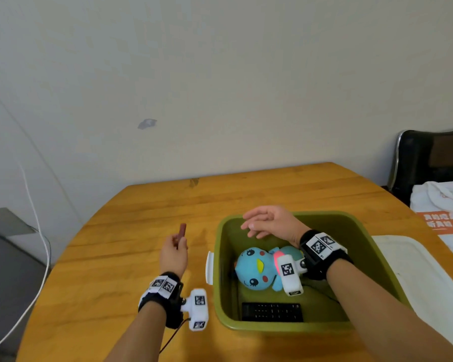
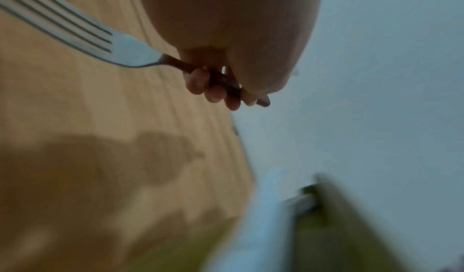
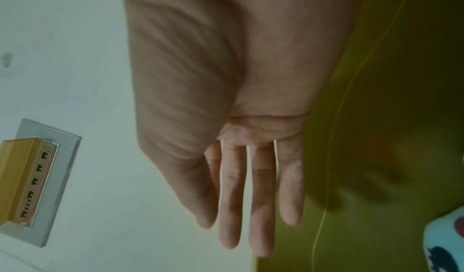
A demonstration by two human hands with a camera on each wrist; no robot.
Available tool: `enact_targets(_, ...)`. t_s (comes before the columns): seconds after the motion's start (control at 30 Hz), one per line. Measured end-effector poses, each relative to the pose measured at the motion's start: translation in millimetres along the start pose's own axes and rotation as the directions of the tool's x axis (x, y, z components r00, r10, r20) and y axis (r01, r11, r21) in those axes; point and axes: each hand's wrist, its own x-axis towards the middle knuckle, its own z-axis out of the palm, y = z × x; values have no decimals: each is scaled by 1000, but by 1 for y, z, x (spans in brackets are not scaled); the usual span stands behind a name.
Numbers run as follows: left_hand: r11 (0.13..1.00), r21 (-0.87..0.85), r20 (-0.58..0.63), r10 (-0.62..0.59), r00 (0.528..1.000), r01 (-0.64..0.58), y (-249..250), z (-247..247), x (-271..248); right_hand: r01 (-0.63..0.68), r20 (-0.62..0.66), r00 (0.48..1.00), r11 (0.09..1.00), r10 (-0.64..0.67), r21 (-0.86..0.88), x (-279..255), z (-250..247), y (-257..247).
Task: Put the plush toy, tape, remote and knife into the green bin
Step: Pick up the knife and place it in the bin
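Note:
The green bin (image 1: 280, 327) stands on the wooden table (image 1: 115, 257). In it lie a blue plush toy (image 1: 254, 270) and a black remote (image 1: 272, 312) at the near wall. My left hand (image 1: 177, 240) hovers left of the bin and grips a utensil (image 1: 182, 229) by its brown handle. In the left wrist view that utensil (image 2: 120, 46) has metal tines like a fork, with the fingers (image 2: 213, 91) curled round the handle. My right hand (image 1: 249, 226) hangs over the bin's far part, fingers (image 3: 261, 207) straight, holding nothing. The bin wall (image 3: 389, 117) and plush toy (image 3: 444, 242) show beside it. No tape is visible.
A white handle (image 1: 209, 267) sticks out of the bin's left side. A white lid or tray (image 1: 416, 270) lies right of the bin. Behind it, a black chair (image 1: 429, 158) carries folded white items (image 1: 442, 199). A white cable (image 1: 37, 231) hangs at the left.

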Motion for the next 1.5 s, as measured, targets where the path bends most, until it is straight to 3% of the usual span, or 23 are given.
enact_targets(0.07,957,-290,-31,9,999,-17,43,-9,-5,13,-73,997,1000,-13,3,1,6,-4)
enact_targets(0.17,771,-634,-15,64,998,-59,115,-27,-20,79,-161,984,997,-77,10,1,15,-16)
enact_targets(0.27,657,-744,16,195,981,-118,176,-40,-44,182,-181,969,982,-169,55,-2,20,-36)
enact_targets(0.37,602,-787,59,287,956,-132,213,-36,-72,276,-153,953,958,-262,80,-10,23,-57)
enact_targets(0.43,598,-798,118,273,955,-72,224,-24,-86,330,-128,941,936,-314,121,-16,22,-66)
enact_targets(0.53,578,-816,190,213,958,33,225,-1,-93,363,-136,923,932,-360,1,-23,11,-64)
enact_targets(0.67,642,-731,341,52,939,230,212,22,-79,249,-164,951,964,-261,-93,-33,-9,-39)
enact_targets(0.77,681,-667,204,-222,954,301,194,36,-51,80,-105,990,982,-99,-173,-40,-21,-16)
enact_targets(0.83,746,-593,103,-303,947,303,175,47,-35,-7,-36,999,969,-2,-246,-42,-28,2)
enact_targets(0.93,850,-402,147,-306,940,340,145,67,-27,-69,111,984,880,137,-470,-42,-34,31)
enact_targets(1.07,948,-177,164,-236,958,264,122,78,-24,-38,322,870,701,374,-712,-36,-40,67)
enact_targets(1.13,966,-110,118,-223,968,236,115,80,-21,44,359,805,556,473,-830,-33,-38,86)
enact_targets(1.23,976,-81,75,-198,977,204,110,82,-24,86,320,755,396,573,-914,-31,-30,118)
enact_targets(1.4,985,-42,38,-168,985,169,104,86,-24,117,301,747,328,592,-937,-30,-21,137)
enact_targets(1.5,983,-48,34,-174,984,175,102,85,-22,78,286,743,346,605,-935,-26,-23,151)
